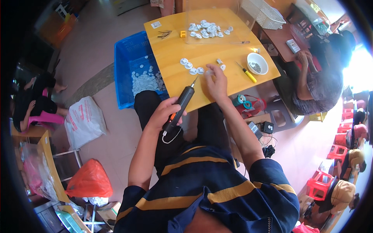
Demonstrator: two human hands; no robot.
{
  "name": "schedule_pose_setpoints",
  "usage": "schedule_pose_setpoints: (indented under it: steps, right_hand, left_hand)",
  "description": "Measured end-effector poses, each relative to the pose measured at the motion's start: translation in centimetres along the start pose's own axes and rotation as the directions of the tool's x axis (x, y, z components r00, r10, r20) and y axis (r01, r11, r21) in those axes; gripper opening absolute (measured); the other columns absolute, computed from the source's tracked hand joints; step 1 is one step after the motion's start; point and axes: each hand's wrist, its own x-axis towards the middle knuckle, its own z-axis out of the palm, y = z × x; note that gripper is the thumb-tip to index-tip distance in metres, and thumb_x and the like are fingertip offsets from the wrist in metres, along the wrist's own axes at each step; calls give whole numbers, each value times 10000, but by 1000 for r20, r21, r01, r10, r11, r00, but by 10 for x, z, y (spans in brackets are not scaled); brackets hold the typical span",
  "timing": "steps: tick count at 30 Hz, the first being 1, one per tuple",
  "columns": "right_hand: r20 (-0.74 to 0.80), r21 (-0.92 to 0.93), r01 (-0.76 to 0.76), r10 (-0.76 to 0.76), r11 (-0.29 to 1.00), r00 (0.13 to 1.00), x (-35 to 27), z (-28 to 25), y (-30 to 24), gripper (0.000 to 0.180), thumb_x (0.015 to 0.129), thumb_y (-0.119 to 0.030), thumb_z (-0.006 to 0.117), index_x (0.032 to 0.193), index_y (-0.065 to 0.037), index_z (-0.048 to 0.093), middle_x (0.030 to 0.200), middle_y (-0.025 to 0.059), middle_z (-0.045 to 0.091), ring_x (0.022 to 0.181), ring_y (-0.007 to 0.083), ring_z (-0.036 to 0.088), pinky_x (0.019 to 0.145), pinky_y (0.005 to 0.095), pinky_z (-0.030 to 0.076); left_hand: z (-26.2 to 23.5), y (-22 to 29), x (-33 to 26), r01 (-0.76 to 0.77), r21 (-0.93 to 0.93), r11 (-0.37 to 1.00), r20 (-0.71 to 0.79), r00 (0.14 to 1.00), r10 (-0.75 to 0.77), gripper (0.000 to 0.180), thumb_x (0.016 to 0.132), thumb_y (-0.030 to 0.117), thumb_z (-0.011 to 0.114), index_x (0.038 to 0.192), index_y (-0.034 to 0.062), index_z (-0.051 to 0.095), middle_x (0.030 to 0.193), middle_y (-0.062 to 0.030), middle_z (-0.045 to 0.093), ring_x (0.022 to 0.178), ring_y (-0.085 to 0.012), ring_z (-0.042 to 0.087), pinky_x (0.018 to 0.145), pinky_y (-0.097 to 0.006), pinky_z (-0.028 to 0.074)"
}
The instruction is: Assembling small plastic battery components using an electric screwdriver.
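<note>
My left hand (165,112) grips a black electric screwdriver (179,106) with a cable at its base; its bit points up toward the wooden table (175,54). My right hand (216,82) rests on the table's near edge, fingers on a small white round part (210,72). A short row of similar white parts (190,66) lies just left of it. A heap of the same white parts (206,29) sits at the table's far side.
A blue crate (128,62) with white parts stands left of the table. A white bowl (257,63) of small screws and a yellow-handled screwdriver (247,72) lie at right. Another person (314,81) sits at right. White and orange bags lie on the floor at left.
</note>
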Motion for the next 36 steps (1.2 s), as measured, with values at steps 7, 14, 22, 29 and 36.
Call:
schedule_pose_setpoints:
  steps: [7,14,22,29,36]
  right_hand:
    - [42,-271,55,-46,961,998,18,72,-15,513,881,-231,678,1316,4,541,1341,293,516,1275,446,468,1087,499,368]
    - [163,-264,72,-29,962,986,56,158,-35,463,876,-260,673,1251,5,605,1326,288,560,1273,439,504,1100,481,389]
    - [183,426,-76,-4,901,983,78,232,-60,436,938,-226,600,1307,5,577,1330,241,583,1264,387,533,1089,419,412]
    - [113,422,-46,-2,906,994,122,142,-39,252,929,-103,639,1172,-45,667,1103,154,712,1007,261,690,870,339,546]
    - [-150,-231,-46,11,972,989,181,-71,60,182,878,-152,687,1040,-77,722,957,98,742,860,195,719,775,321,563]
  left_hand:
    - [-12,-5,-50,-166,-67,984,-170,974,152,384,917,146,578,1252,-37,529,897,-119,669,617,-138,645,579,-256,549]
    - [-13,1,-94,-251,3,968,-322,916,239,476,897,199,594,1301,-38,511,911,-115,668,626,-143,640,574,-270,538]
    - [-8,10,-102,-266,68,961,-404,874,271,473,876,182,579,1290,-37,516,908,-127,670,637,-154,648,592,-273,549]
    - [-6,5,-75,-237,52,970,-329,913,241,427,909,125,572,1302,-32,515,918,-118,672,645,-143,645,603,-262,540]
    - [26,28,0,-68,246,967,-194,974,118,399,916,89,628,1282,-30,522,902,-64,635,677,-95,609,608,-242,527]
